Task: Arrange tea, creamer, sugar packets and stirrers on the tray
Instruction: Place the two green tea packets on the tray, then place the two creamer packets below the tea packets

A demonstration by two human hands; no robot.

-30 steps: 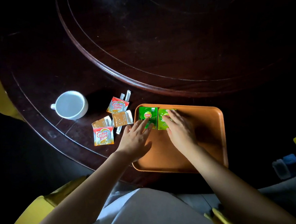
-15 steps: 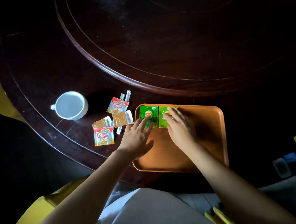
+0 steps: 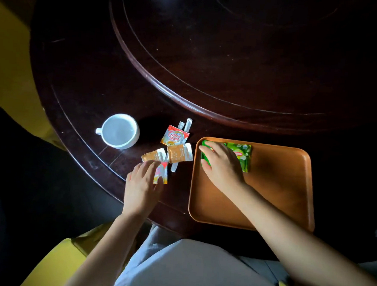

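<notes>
left hand (image 3: 141, 182) moved onto creamer packet (image 3: 161, 174), fingers spread | right hand (image 3: 222, 165) flat on tea packet (image 3: 207, 154)

dark round wood table (image 3: 86, 86) w/ raised turntable centre (image 3: 244, 57). on it, near edge: orange tray (image 3: 268, 193) at right; white cup (image 3: 120, 131) at left. btwn them a loose cluster: coffee-mate creamer packet (image 3: 175, 137), two brown sugar packets (image 3: 180, 153) (image 3: 154, 157), white stirrers (image 3: 187, 125) at far side, a 2nd creamer packet (image 3: 162, 174) nearest.

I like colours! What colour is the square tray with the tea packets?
Orange-brown, best seen in the head view: the square plastic tray.
</notes>
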